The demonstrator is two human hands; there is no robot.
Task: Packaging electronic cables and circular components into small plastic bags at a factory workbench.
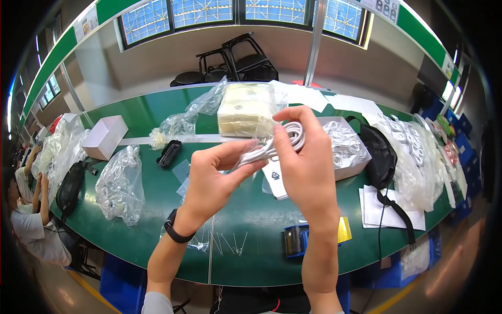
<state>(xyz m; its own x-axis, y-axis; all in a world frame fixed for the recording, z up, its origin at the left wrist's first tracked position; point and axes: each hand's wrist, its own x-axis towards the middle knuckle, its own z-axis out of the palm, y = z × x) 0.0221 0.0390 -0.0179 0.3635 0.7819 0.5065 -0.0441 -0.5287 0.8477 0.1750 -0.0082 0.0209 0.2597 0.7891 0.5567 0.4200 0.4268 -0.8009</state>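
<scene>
Left hand (212,170): at 8 o'clock, pinching the lower end of the white cable coil (264,152) with thumb and fingers
Right hand (308,159): at 4 o'clock, pinching its upper end
Coil position: mid-view, above the green table (251,267)
Progress: apparently wound; full enclosure in clear film impossible to confirm; not yet set down
Thin white ties (230,244): at 7 o'clock
White box (354,170): at 3 o'clock, full of plastic-wrapped cables (341,144)

Black stools (252,62) piled below the windows (203,12), behind a green workbench (255,267)
A black belt bag (70,189) with a buckled strap lies at the bench's left end, a second black pouch (378,159) toward the right; blue bins (123,275) stand underneath, and a pale-shirted co-worker (39,238) is far left.
</scene>
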